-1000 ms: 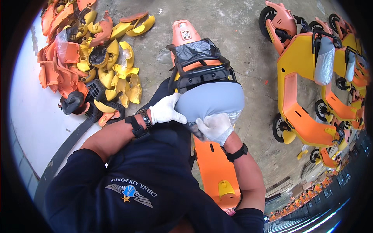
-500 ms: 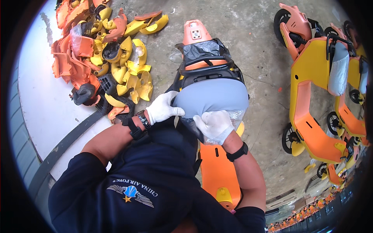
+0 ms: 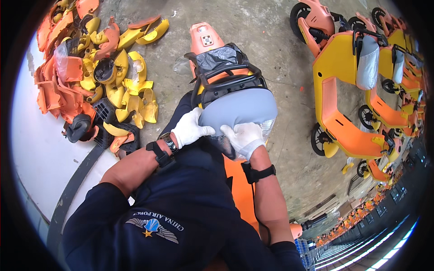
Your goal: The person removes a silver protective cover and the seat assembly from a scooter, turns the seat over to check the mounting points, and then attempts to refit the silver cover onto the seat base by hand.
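Note:
A grey scooter seat (image 3: 239, 108) is in front of me, with shiny clear plastic wrap (image 3: 267, 129) around its near end. My left hand (image 3: 191, 128), in a white glove, grips the seat's left edge, thumb on top and fingers partly hidden. On the near edge, where the grey surface meets the wrap, my gloved right hand (image 3: 246, 139) is closed, its thumb pressing into the grey surface. Beyond the seat are a black tubular rack (image 3: 233, 79), a crumpled black plastic bag (image 3: 218, 58) and a pink-orange rear piece (image 3: 206, 39). The orange footboard (image 3: 239, 180) shows below.
Yellow and orange body panels (image 3: 115, 77) lie heaped at the left on and beside a white surface (image 3: 45, 149). Assembled yellow-orange scooters (image 3: 332, 67) stand in a row at the right on the concrete floor (image 3: 289, 108). More line the far right.
My view has shifted, so the surroundings sit further left and the seat slightly so. Both hands stay on the seat; the right hand has moved a little closer to the left.

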Action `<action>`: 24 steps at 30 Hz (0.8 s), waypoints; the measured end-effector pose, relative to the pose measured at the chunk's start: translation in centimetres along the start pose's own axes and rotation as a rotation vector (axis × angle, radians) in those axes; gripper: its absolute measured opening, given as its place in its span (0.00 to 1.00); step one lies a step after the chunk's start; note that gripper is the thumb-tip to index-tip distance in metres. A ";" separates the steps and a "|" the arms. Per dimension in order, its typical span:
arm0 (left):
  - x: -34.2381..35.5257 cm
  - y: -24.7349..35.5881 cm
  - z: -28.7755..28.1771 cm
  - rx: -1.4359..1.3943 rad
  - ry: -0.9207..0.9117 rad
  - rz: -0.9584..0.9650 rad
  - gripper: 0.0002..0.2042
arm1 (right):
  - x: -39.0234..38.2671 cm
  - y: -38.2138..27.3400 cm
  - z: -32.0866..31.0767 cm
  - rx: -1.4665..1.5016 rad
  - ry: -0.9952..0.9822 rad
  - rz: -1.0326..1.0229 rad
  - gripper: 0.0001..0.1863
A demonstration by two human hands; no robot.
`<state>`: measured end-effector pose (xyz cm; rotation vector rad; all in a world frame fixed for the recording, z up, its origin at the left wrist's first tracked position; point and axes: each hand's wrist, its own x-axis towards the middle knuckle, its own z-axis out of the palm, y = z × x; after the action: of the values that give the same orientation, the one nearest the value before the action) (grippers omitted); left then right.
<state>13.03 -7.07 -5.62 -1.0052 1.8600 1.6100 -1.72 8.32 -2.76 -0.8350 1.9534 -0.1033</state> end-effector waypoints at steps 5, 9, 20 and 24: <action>1.0 -1.6 -0.1 -0.171 -0.069 -0.023 0.34 | 0.1 0.6 -0.2 -0.081 -0.048 -0.198 0.32; 1.3 -1.8 -1.0 -0.189 -0.131 0.049 0.35 | -0.2 1.3 -0.4 0.007 -0.002 -0.316 0.29; -1.0 2.0 1.0 -0.318 0.053 0.082 0.52 | 1.7 3.9 -0.8 0.233 -0.081 -0.611 0.25; -2.1 1.5 2.3 -0.068 0.198 0.114 0.51 | 1.7 4.1 -1.2 0.336 -0.076 -0.693 0.24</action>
<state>12.89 -4.29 -3.50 -1.1428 2.0379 1.7028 -5.28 10.13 -5.08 -1.2239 1.4437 -0.7725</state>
